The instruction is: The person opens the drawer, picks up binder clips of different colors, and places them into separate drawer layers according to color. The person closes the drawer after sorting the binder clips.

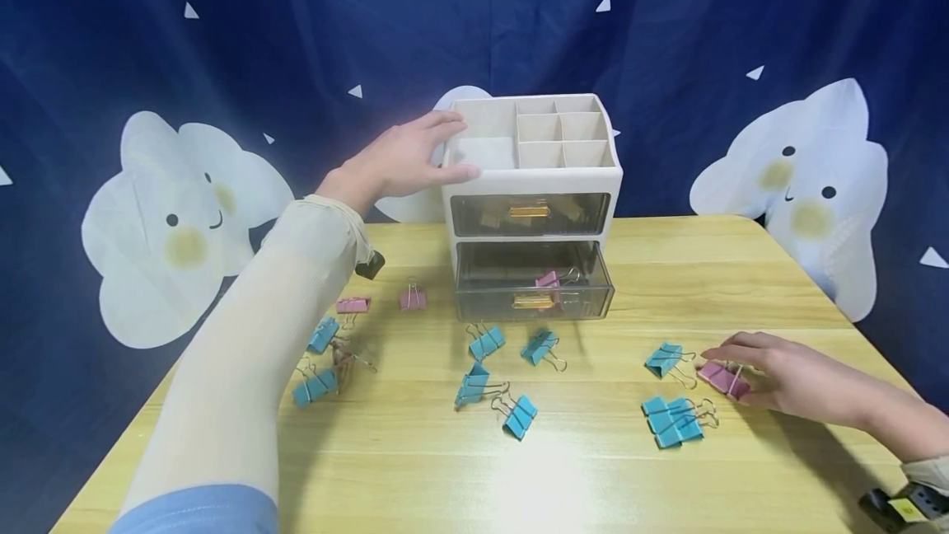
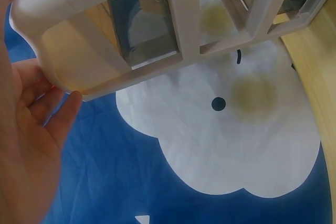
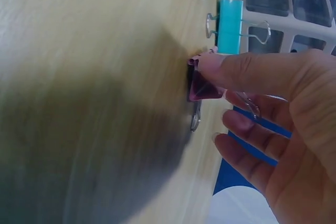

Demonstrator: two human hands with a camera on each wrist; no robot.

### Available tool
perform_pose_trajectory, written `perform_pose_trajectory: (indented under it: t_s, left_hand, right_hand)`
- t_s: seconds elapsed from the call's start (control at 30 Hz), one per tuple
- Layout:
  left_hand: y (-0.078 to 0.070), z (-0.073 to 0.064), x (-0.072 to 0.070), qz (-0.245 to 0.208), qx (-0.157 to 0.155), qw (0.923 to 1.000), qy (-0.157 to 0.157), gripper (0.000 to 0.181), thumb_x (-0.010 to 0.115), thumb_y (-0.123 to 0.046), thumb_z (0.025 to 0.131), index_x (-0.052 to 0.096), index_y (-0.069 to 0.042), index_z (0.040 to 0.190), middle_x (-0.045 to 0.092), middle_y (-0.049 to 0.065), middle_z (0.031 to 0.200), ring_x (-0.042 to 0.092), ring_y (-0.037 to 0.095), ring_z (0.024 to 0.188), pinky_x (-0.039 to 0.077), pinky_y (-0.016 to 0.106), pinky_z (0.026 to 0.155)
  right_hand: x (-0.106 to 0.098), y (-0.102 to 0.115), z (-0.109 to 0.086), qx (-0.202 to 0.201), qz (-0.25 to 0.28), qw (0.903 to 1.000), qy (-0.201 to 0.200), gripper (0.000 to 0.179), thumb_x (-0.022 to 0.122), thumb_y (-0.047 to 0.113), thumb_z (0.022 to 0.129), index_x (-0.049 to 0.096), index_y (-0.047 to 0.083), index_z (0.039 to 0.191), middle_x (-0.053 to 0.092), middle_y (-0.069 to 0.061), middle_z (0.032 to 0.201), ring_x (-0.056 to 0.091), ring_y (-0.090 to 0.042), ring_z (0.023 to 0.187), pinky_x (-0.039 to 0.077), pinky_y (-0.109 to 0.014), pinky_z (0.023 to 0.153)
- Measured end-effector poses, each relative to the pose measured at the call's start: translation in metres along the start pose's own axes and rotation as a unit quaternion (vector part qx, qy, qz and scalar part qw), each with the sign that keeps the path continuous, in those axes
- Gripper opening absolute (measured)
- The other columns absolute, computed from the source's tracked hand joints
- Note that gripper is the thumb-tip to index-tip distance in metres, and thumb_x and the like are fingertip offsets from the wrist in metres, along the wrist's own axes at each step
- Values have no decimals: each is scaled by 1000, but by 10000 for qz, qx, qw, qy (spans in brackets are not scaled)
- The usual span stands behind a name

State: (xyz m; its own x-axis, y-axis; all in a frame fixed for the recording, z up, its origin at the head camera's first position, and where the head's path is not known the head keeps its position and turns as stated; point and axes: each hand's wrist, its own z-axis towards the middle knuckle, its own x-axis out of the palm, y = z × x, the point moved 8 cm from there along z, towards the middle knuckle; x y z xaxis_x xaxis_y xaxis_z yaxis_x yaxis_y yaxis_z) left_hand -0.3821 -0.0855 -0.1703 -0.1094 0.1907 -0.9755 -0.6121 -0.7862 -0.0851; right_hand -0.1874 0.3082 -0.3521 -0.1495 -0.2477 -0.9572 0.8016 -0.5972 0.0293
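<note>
My left hand (image 1: 408, 155) grips the upper left edge of a white drawer organizer (image 1: 534, 181), thumb at the front and fingers farther back. In the left wrist view, fingertips (image 2: 73, 103) touch the rim of its side. At the right of the table my right hand (image 1: 808, 377) holds a pink binder clip (image 1: 722, 380) close over the wood. In the right wrist view the thumb presses on this clip (image 3: 206, 83), with the index finger partly hidden behind. A teal binder clip (image 1: 665, 359) lies just left of it, and overlapping teal clips (image 1: 673, 421) lie nearer me.
The organizer's lower drawer (image 1: 482, 301) is pulled out with a pink clip (image 1: 547, 279) inside; the upper drawer (image 1: 482, 217) is closed. Several teal clips (image 1: 487, 343) lie in front. Pink (image 1: 413, 298) and teal clips (image 1: 315, 386) lie at the left, near my forearm. A blue curtain (image 1: 489, 23) hangs behind.
</note>
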Motion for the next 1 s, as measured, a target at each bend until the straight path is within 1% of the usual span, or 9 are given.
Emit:
perform_pose_trajectory:
  t_s: [0.17, 0.3, 0.4, 0.5, 0.6, 0.67, 0.73, 0.87, 1.0]
  left_hand:
    - [2, 1, 2, -29, 8, 10000, 21, 90, 47, -73, 87, 35, -12, 153, 26, 1, 159, 30, 24, 142, 26, 45, 115]
    - [2, 0, 2, -49, -21, 10000, 11, 91, 47, -74, 86, 35, -12, 153, 26, 0, 159, 29, 24, 142, 25, 45, 115]
    - [2, 0, 2, -40, -52, 10000, 4, 91, 47, -74, 86, 34, -13, 153, 26, 0, 159, 29, 24, 143, 25, 45, 115]
    - [2, 0, 2, -34, -63, 10000, 3, 92, 47, -74, 86, 34, -13, 153, 25, 0, 159, 29, 24, 143, 25, 45, 115]
    - [1, 0, 2, -59, -52, 10000, 4, 92, 47, -74, 86, 34, -13, 153, 26, 0, 159, 29, 24, 143, 25, 46, 115]
    - [1, 1, 1, -42, -45, 10000, 22, 92, 47, -74, 86, 34, -12, 153, 25, 0, 159, 29, 24, 143, 25, 45, 115]
    - [1, 1, 1, -34, -20, 10000, 18, 91, 48, -73, 87, 34, -12, 153, 26, 1, 159, 29, 24, 143, 25, 45, 115]
    - [0, 1, -1, -34, -2, 10000, -29, 90, 49, -73, 87, 35, -12, 152, 27, 1, 158, 29, 24, 142, 25, 44, 115]
    - [1, 0, -1, -42, -37, 10000, -45, 90, 49, -73, 86, 35, -12, 152, 27, 0, 158, 29, 23, 142, 25, 43, 115]
  right_hand:
    - [5, 3, 1, -265, -19, 9995, -189, 70, 90, 8, 51, 69, 13, 117, 64, 0, 113, 61, -17, 96, 36, -5, 90]
    - [9, 3, 1, -214, 33, 9997, -61, 71, 90, 7, 51, 69, 12, 119, 66, -2, 118, 62, -19, 99, 29, -3, 96]
    - [11, 1, -1, -115, 29, 9999, 120, 71, 90, 6, 52, 68, 10, 120, 66, -3, 119, 62, -20, 99, 29, -3, 96]
    - [11, -1, -1, 30, -89, 9997, 247, 65, 91, 10, 54, 69, 10, 116, 66, -3, 116, 63, -18, 96, 38, -5, 88]
    - [9, -4, -1, 302, -140, 9990, 305, 58, 91, 19, 59, 70, 10, 113, 65, -2, 111, 63, -13, 91, 51, -18, 76]
    - [7, -6, -1, 480, -194, 9983, 268, 54, 90, 26, 63, 71, 11, 111, 64, 0, 108, 63, -11, 89, 55, -28, 71]
    - [2, -7, 1, 620, -265, 9976, 170, 52, 90, 30, 65, 71, 12, 110, 64, 2, 108, 64, -13, 89, 56, -33, 71]
    - [-12, -4, 11, 644, -402, 9970, -147, 50, 91, 25, 64, 72, 14, 109, 65, 7, 107, 65, -12, 90, 51, -21, 74]
    - [-24, 1, 26, 703, -326, 9963, -374, 46, 88, 20, 69, 72, 16, 112, 64, 12, 110, 64, -8, 91, 44, -11, 77]
